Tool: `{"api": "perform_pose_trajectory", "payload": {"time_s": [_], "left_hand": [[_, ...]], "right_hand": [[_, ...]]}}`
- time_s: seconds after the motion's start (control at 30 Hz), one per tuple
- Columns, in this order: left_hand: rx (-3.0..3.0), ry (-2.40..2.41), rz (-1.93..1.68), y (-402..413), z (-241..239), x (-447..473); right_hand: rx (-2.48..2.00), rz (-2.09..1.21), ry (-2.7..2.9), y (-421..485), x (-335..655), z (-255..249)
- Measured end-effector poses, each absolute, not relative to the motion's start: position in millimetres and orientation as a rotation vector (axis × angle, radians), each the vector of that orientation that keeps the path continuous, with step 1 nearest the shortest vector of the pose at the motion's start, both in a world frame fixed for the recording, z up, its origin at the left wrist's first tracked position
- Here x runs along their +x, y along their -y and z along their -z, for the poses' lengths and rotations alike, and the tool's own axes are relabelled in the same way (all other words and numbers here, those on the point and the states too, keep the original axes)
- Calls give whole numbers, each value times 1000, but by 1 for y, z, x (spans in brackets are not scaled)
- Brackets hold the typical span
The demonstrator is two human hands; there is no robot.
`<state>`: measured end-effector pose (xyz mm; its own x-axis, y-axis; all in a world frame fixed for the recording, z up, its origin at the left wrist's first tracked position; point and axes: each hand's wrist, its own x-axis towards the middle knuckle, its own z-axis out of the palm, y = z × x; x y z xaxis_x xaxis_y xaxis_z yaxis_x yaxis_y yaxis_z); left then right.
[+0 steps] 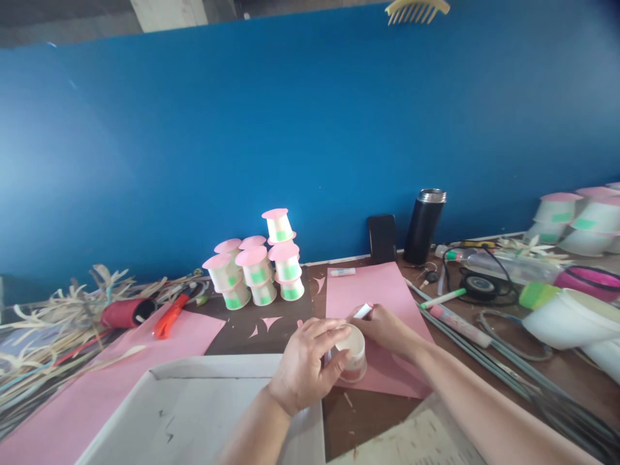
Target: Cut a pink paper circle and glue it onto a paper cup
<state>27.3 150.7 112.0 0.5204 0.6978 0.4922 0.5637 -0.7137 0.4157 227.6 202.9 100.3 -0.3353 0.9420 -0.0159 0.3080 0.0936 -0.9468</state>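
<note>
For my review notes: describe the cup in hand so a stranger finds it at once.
Below the blue wall, a pink paper sheet lies on the table. At its near edge the left hand grips a white paper cup, the right hand a white stick. Unlike the stacked cups behind, it has no pink disc on top.

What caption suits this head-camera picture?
Left hand grips a paper cup on a pink sheet; right hand holds a white stick.

A pile of pink-lidded paper cups (256,268) stands on the surface (290,309) against the blue wall (194,129). To its right are a dark phone (382,237) and a black flask (423,226). Orange scissors (169,318) lie beside a red roll (126,313) among dry straw strips (43,336). A white tray (194,407) sits nearest.
</note>
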Motion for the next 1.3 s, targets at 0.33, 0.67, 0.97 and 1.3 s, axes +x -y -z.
{"api": "perform_pose_trajectory", "payload": {"time_s": [0.33, 0.67, 0.97, 1.3], "left_hand": [[2553, -1079, -944, -150, -113, 27], [2552, -1097, -928, -151, -113, 27], [2548, -1144, -956, -150, -110, 32], [1972, -1606, -1583, -154, -109, 20]], "right_hand": [[-1226, -1285, 1695, -200, 225, -102], [-1190, -1222, 1498, -195, 233, -108], [-1177, -1151, 1208, -196, 250, -103], [-1096, -1151, 1145, -191, 253, -109]]}}
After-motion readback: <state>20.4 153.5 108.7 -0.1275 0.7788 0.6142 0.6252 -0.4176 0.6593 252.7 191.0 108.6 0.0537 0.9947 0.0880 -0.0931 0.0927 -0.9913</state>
